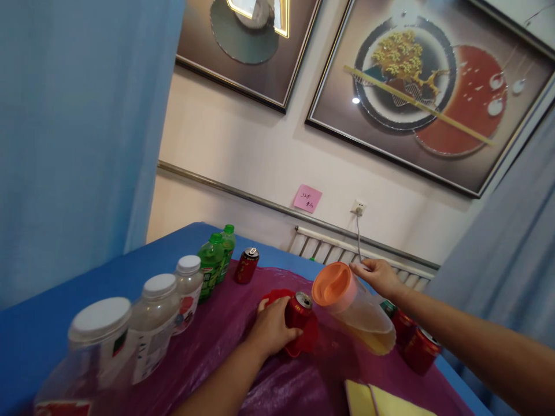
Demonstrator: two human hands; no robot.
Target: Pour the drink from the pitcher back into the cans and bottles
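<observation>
My left hand (272,325) is wrapped around a red drink can (298,313), which stands upright with its opened top showing. Under the can lies a red scalloped dish (310,337). To the right, my right hand (381,278) grips a clear plastic pitcher (362,320) near its top, though the handle is mostly hidden by the fingers. The pitcher tilts to the left, its orange lid (333,285) beside the can's top. Some yellowish liquid (375,340) sits low in the pitcher. I cannot tell whether any liquid is flowing out.
White-capped bottles (156,323) and green bottles (211,266) line the left side, with another red can (247,266) behind. More red cans (420,350) stand at right. A folded yellow cloth (385,400) lies in front on the purple plastic sheet (225,352) covering the blue table (173,248).
</observation>
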